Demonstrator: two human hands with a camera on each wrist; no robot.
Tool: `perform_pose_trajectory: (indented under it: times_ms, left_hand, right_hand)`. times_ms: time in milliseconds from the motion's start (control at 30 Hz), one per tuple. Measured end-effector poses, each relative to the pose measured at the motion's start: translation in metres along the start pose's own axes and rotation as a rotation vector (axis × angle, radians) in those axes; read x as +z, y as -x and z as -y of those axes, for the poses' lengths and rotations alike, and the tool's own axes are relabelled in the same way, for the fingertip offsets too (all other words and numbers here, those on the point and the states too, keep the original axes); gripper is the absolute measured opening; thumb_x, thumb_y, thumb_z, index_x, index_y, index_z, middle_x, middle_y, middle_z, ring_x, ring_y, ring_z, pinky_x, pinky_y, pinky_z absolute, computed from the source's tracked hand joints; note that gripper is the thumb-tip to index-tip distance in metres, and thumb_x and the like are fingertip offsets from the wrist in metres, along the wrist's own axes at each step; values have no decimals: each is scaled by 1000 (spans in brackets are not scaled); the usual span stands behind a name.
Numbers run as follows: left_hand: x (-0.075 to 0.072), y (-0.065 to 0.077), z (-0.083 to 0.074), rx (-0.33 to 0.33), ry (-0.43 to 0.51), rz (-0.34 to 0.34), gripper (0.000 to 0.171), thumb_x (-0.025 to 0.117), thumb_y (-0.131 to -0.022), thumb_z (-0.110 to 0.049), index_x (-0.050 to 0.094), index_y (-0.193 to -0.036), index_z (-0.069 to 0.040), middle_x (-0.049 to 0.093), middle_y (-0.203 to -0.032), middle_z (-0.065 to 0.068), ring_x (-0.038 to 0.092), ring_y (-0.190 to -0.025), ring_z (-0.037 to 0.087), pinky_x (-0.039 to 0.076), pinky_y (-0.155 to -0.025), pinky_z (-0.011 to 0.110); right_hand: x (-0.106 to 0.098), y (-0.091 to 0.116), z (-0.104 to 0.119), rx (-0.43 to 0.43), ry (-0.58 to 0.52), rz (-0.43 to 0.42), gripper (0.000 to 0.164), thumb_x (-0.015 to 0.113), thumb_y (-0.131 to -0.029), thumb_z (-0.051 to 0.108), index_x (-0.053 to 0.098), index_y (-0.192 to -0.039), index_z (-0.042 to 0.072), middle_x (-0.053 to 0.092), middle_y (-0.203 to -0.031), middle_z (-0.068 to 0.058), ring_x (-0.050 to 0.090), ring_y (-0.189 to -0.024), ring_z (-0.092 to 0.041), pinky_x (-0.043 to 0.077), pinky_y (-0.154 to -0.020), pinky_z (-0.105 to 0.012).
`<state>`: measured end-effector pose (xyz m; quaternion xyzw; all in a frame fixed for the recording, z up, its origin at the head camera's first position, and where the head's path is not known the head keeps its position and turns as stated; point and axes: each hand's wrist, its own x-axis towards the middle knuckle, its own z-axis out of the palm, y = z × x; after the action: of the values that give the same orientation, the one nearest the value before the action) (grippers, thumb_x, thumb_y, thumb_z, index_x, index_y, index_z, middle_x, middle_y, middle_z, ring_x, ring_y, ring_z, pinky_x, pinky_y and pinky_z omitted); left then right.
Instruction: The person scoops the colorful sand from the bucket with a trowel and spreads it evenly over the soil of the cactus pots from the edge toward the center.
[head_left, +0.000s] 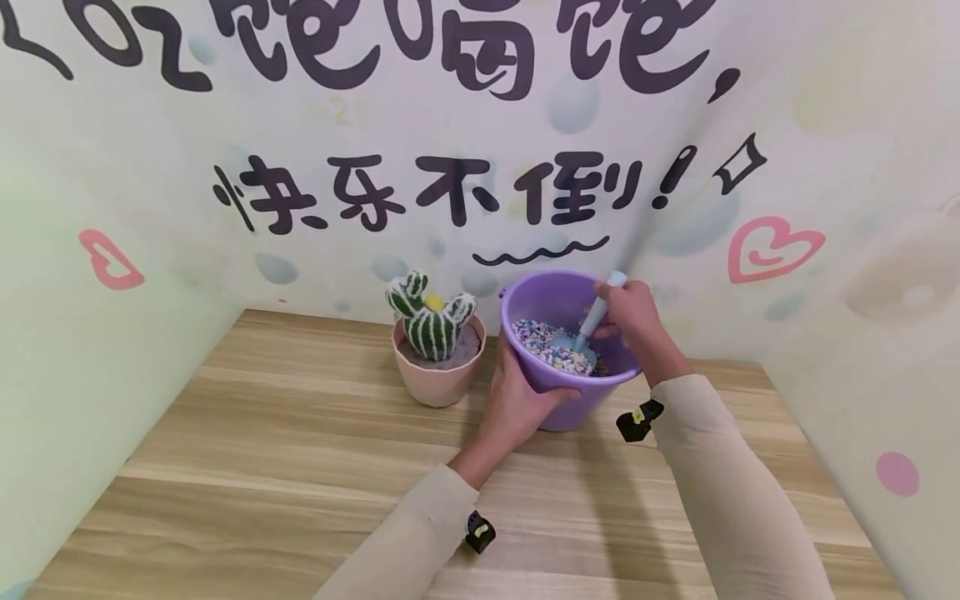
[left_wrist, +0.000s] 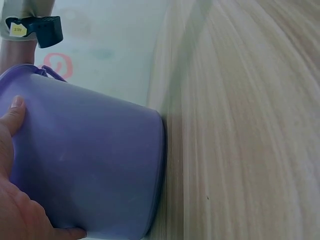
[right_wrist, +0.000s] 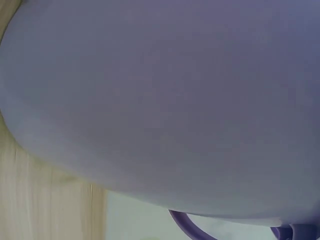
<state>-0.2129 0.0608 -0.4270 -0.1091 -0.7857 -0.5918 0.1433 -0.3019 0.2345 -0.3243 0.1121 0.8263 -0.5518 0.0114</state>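
Note:
A purple bucket [head_left: 570,408] stands on the table and holds small multicoloured pebbles [head_left: 536,335]. My left hand [head_left: 517,398] grips the bucket's near left side, thumb across the front wall below the rim. The left wrist view shows that hand [left_wrist: 20,200] spread around the bucket wall [left_wrist: 95,150]. Over the rim on the right, my right hand [head_left: 633,317] holds the handle of a light blue toy shovel [head_left: 595,317], whose blade is partly sunk in the pebbles. Bucket wall [right_wrist: 165,110] fills most of the right wrist view, and no hand shows there.
Left of the bucket stands a pink pot [head_left: 437,382] with a knitted green cactus [head_left: 433,332] in grey filling. Behind both rises a printed wall [head_left: 420,250]. The wooden table [head_left: 285,450] stretches toward me, with side walls at left and right.

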Motion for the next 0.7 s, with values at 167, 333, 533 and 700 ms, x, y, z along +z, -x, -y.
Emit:
perform_pose_trajectory:
  times_ms: [167,333,533,700]
  left_hand:
    - [1,0,1,-13,-11,1,138,92,-59,-44,-5,-155,-31,21,-160,5,29,-142,17,29,-115,37]
    - [2,-1,1,-4,-8,2,138,92,-59,-45,-4,-156,-30,21,-160,5,30,-142,17,30,-115,38]
    - [3,-2,-1,1,-10,4,138,92,-59,-46,-5,-156,-29,19,-161,5,29,-142,17,29,-115,37]
    - [1,-1,0,-2,-16,2,139,92,-59,-45,-6,-156,-29,18,-161,5,31,-142,19,30,-115,37]
  right_hand:
    - [0,1,1,18,-40,26,44,48,-102,28,44,-127,-8,62,-98,-18,68,-62,-14,60,-62,-35]
    - [-3,2,1,18,-59,32,48,48,-102,28,43,-129,-11,64,-95,-16,68,-62,-14,59,-61,-34]
    - [-4,1,2,22,-71,13,47,49,-102,29,43,-129,-10,62,-90,-13,68,-61,-14,59,-61,-34]
    - [-1,0,2,37,-121,-3,46,49,-102,28,43,-128,-9,64,-80,-8,69,-60,-14,59,-61,-34]
